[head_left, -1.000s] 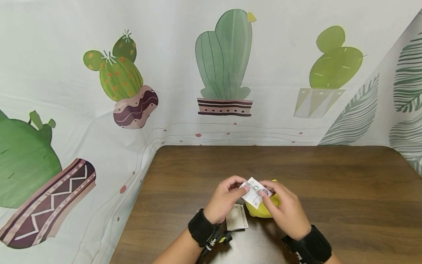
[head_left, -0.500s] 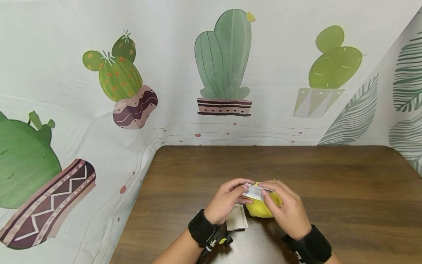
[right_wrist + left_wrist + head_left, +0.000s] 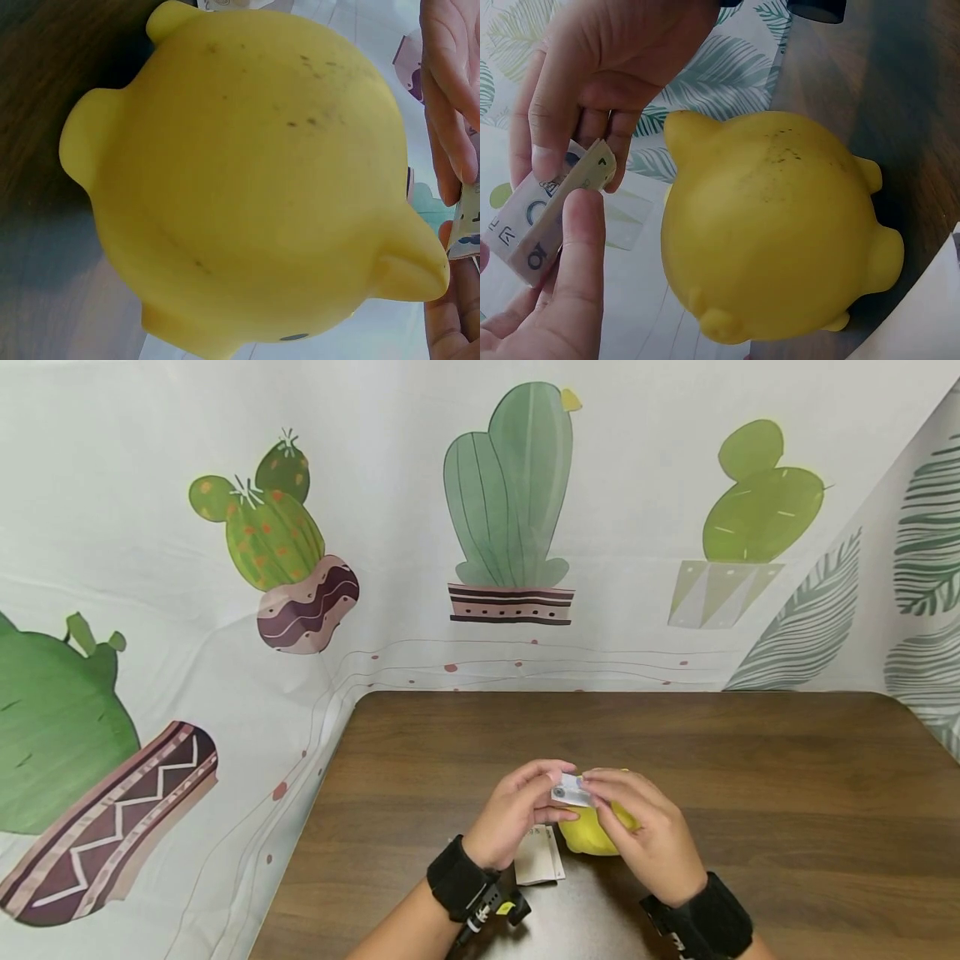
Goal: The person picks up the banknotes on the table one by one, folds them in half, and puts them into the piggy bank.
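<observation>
My left hand (image 3: pixel 513 818) and right hand (image 3: pixel 652 827) pinch a folded banknote (image 3: pixel 572 790) between them, raised above the table. In the left wrist view the banknote (image 3: pixel 540 217) shows a printed 10 and a crease along its length; the left thumb presses on it from below in that picture. Just beneath the hands stands a round yellow pig-shaped figure (image 3: pixel 588 837), like a piggy bank, with ears, snout and stubby feet. Dark specks mark its body (image 3: pixel 255 150) in the right wrist view. No slot can be seen on it.
A small stack of paper notes (image 3: pixel 536 857) lies on the brown wooden table (image 3: pixel 787 802), left of the yellow figure. Black straps with cameras circle both wrists. Behind the table hangs a white cloth (image 3: pixel 637 510) printed with cacti and leaves.
The banknote was spread open a second ago and now is folded into a narrower strip. The fingers have shifted along it. The yellow figure and the stack stay where they were.
</observation>
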Tool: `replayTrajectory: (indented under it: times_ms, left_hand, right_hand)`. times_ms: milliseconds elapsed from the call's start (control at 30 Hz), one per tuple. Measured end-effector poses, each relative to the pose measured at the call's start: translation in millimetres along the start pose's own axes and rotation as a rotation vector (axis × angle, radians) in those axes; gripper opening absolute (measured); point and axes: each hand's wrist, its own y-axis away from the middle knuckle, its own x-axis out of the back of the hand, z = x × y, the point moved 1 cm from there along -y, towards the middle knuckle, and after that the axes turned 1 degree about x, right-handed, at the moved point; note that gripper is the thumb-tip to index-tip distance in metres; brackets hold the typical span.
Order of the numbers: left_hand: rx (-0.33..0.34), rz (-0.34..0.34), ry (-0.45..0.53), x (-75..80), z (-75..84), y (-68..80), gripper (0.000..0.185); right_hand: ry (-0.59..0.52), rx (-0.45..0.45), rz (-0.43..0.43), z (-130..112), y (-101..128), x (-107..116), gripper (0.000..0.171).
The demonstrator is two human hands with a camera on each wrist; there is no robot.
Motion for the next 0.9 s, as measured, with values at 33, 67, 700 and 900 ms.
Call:
replayTrajectory:
  times_ms: [33, 67, 700, 900]
  left_hand:
    - [-0.002, 0.003, 0.008, 0.1, 0.0, 0.1, 0.04]
    - [-0.006, 0.005, 0.016, 0.2, 0.1, 0.2, 0.04]
    - [-0.046, 0.048, 0.001, 2.6, 1.0, 1.0, 0.037]
    - [-0.049, 0.062, 0.002, 1.6, -0.3, 0.7, 0.032]
  right_hand:
    - [0.002, 0.005, -0.007, -0.1, 0.0, 0.2, 0.025]
    - [0.004, 0.006, -0.015, -0.3, -0.1, 0.3, 0.025]
    - [0.046, 0.017, -0.094, -1.6, 1.2, -1.8, 0.027]
    - [0.06, -0.026, -0.121, -1.9, 1.5, -1.5, 0.033]
